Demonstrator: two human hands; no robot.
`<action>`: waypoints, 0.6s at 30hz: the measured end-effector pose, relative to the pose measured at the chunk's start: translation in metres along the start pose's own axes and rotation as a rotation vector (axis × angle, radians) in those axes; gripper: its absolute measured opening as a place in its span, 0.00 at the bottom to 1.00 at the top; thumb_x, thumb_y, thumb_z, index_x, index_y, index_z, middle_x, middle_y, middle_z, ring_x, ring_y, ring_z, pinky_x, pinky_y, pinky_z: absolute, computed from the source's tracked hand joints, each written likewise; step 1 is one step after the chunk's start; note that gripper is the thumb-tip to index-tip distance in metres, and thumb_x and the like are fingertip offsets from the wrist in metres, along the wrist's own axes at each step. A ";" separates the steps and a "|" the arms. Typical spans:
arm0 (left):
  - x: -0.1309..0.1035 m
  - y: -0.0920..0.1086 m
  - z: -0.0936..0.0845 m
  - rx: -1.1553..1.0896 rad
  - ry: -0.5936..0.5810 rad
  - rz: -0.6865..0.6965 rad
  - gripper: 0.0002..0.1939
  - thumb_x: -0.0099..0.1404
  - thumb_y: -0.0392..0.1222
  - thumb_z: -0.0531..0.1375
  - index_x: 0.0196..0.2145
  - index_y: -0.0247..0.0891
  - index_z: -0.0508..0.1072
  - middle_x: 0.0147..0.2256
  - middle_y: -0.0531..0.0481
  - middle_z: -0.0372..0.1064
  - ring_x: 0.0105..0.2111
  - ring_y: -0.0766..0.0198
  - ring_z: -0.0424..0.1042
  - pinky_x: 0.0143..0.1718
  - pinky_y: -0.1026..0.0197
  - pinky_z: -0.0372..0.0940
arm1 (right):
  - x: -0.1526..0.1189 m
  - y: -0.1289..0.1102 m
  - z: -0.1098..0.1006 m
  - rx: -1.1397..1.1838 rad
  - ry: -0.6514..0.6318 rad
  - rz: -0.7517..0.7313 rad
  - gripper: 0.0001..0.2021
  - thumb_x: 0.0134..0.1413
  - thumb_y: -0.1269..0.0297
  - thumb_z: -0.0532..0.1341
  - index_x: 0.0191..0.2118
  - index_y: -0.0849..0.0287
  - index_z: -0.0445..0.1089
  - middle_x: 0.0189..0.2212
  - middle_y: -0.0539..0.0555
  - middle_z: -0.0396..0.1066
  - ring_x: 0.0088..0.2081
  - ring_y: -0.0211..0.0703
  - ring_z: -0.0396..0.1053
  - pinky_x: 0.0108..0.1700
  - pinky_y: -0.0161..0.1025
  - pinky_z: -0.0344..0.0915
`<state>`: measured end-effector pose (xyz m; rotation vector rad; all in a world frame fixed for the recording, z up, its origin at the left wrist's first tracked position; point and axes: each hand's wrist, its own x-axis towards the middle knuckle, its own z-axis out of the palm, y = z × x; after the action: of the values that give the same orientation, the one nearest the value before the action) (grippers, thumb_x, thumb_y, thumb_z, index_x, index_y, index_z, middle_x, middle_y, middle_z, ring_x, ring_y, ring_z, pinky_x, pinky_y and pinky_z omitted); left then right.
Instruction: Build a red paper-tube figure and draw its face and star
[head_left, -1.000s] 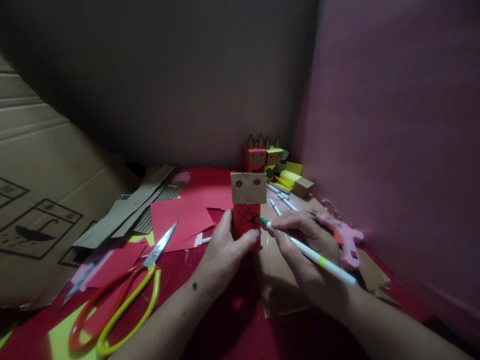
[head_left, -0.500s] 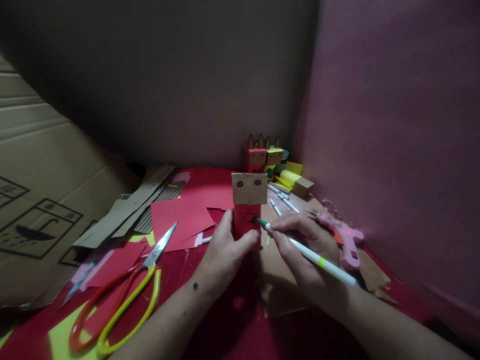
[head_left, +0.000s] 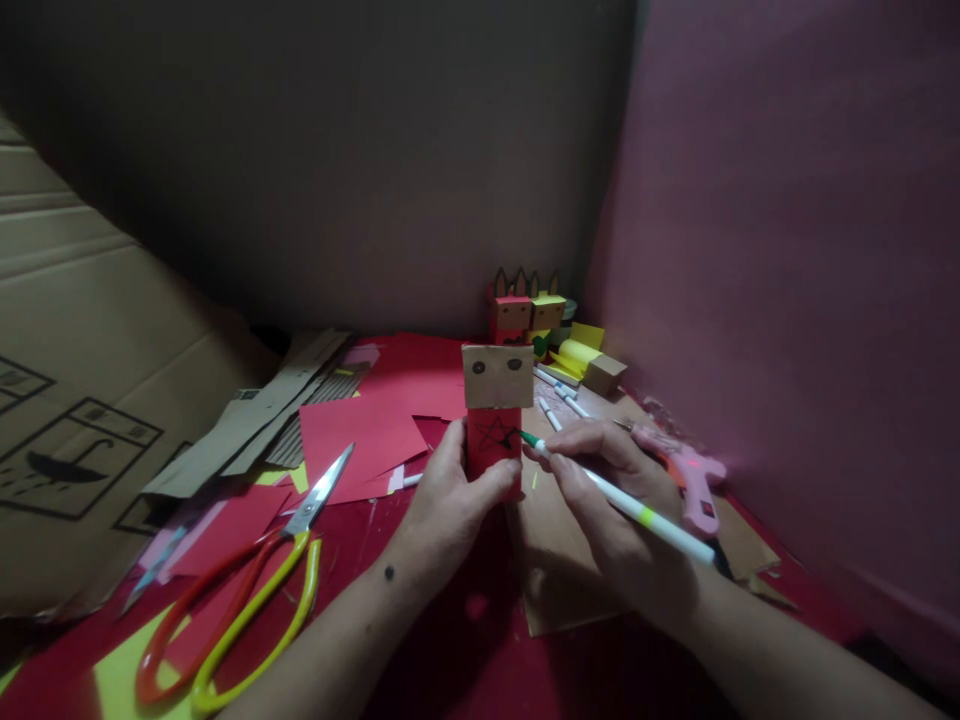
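Red figure [head_left: 493,418]: one, paper body with a cardboard face, two dark eyes; upright at the centre, in the left hand; a dark star was outlined on its front. Whether its base met the table could not be told.
Left hand [head_left: 456,500]: closed around the lower body, thumb across the front, fingers mostly hidden behind.
Right hand [head_left: 626,555]: thumb and fingers pinched together on a marker, with no gap beyond its barrel.
Marker [head_left: 679,537]: white, green tip, yellow-green band; tip directed at the star, contact unclear.
Cardboard sheet [head_left: 566,595]: flat, partly beneath the right hand.
Scissors [head_left: 301,522]: one pair, red and yellow handles, left of the left hand, points away from the person.
Red sheets [head_left: 364,440]: several, overlapping, beyond the scissors.
Cardboard strips [head_left: 251,425]: stacked at left, beside a printed carton [head_left: 90,300].
Glue gun [head_left: 701,495]: pink, just beyond the right hand.
Finished-looking pair: a red-topped figure [head_left: 513,315] and a yellow-topped figure [head_left: 547,315], standing side by side at the back.
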<state>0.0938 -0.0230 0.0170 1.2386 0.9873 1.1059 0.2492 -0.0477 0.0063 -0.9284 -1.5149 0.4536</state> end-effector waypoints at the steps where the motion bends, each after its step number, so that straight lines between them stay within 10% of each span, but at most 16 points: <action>1: 0.000 0.000 0.000 -0.003 0.001 0.000 0.18 0.58 0.40 0.65 0.46 0.37 0.69 0.41 0.43 0.72 0.42 0.51 0.73 0.45 0.49 0.69 | 0.000 0.001 0.000 -0.005 0.002 0.009 0.03 0.60 0.67 0.60 0.38 0.53 0.71 0.35 0.53 0.75 0.37 0.45 0.75 0.37 0.44 0.72; 18: 0.003 -0.002 -0.001 0.000 -0.006 -0.001 0.18 0.59 0.40 0.64 0.47 0.37 0.67 0.43 0.43 0.71 0.42 0.53 0.72 0.44 0.51 0.69 | -0.001 0.002 -0.002 0.007 -0.011 0.013 0.03 0.61 0.67 0.60 0.38 0.52 0.71 0.37 0.52 0.74 0.38 0.45 0.74 0.38 0.43 0.70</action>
<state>0.0937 -0.0204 0.0152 1.2405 0.9838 1.1005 0.2513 -0.0479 0.0041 -0.9323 -1.5173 0.4740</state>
